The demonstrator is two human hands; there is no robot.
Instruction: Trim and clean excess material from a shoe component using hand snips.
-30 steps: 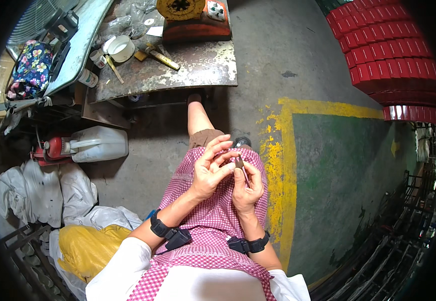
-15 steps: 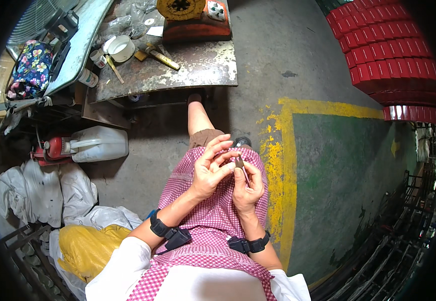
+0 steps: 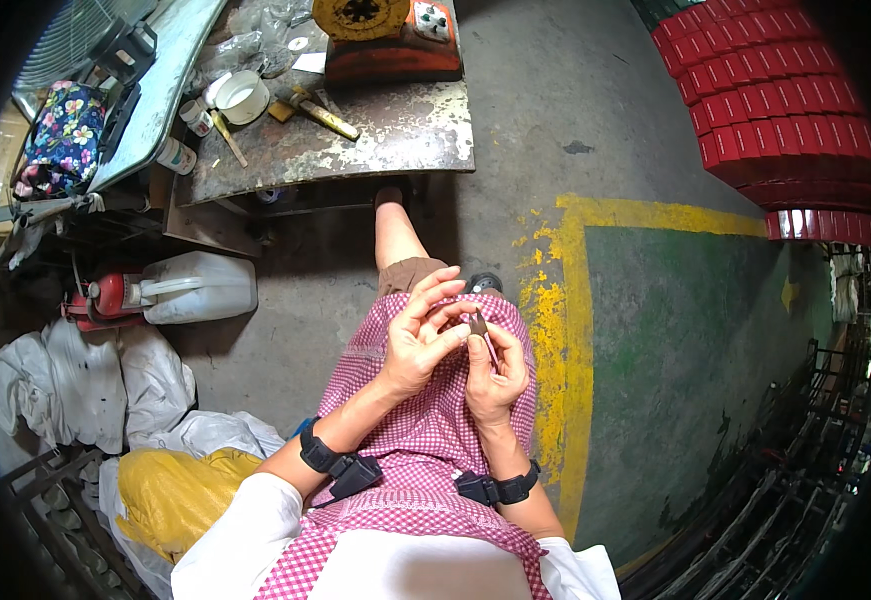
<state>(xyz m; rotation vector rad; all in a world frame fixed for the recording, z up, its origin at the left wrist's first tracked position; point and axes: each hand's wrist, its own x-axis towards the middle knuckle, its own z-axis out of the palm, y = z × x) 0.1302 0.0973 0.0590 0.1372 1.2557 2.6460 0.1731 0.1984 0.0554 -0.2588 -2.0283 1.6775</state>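
My right hand [image 3: 496, 377] is closed on a small, flat, dark pointed piece [image 3: 480, 324], pinched between thumb and fingers above my lap. Its exact kind is too small to tell, and my fingers cover the lower part. My left hand [image 3: 419, 338] comes in from the left side with its fingers stretched and spread. The tips of its index finger and thumb are close beside the piece's upper end, seeming to touch it. A pink and white checked apron [image 3: 375, 360] lies over my lap beneath both hands.
Ahead stands a worn workbench [image 3: 415, 130] bearing an orange machine [image 3: 393, 62], a white tub [image 3: 243, 97] and a brush [image 3: 325, 117]. Left are a white jerrycan [image 3: 200, 287] and sacks [image 3: 180, 495]. Red boxes [image 3: 785, 90] are stacked far right; metal racks [image 3: 775, 500] stand nearer.
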